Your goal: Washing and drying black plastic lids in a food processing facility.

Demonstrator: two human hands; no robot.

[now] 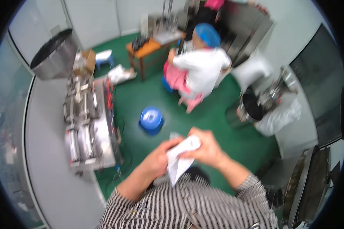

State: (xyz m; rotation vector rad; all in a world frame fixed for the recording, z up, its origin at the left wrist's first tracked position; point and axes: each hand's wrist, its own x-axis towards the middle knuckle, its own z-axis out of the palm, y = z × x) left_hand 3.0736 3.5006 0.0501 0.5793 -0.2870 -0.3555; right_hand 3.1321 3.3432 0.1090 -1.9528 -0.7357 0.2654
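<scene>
Both hands meet in front of my striped shirt, around a crumpled white cloth or paper [181, 159]. My left hand [160, 156] grips its left side, the thumb along the upper edge. On the other side, my right hand [207, 147] pinches its upper right part between thumb and fingers. The white piece tapers to a point that hangs down towards the shirt. Blur hides its exact material and some of my fingertips. A small pale, translucent thing [175, 135] shows just above my left hand.
A blue plastic stool [151, 120] stands on the green floor ahead. Beyond it sits a co-worker [202, 68] in white, near a wooden table [146, 50]. To the left is a metal machine [103, 143] with cylinders; at right stands a metal hopper [253, 106] beside plastic sheeting [278, 120].
</scene>
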